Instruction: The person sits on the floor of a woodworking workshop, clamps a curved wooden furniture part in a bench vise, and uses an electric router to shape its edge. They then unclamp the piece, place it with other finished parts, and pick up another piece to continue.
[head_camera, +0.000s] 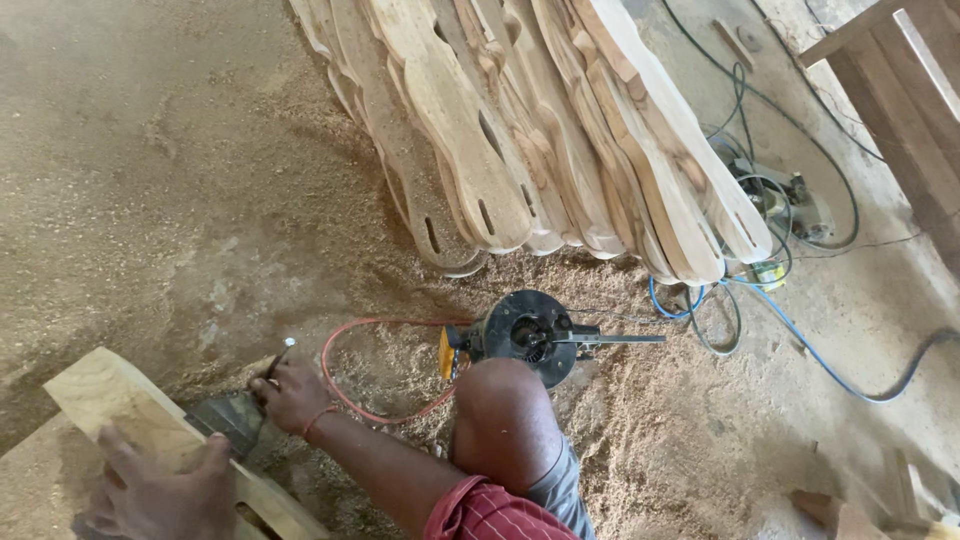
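hands (165, 490) on plank (120, 405), sawdust floor (150, 180)

Pale tan boards (520, 130) upper centre; black tool (530, 335) with yellow end mid-frame; red cable (345, 345); blue cable (800, 345) right; red-striped shorts (490, 515) at the bottom edge.
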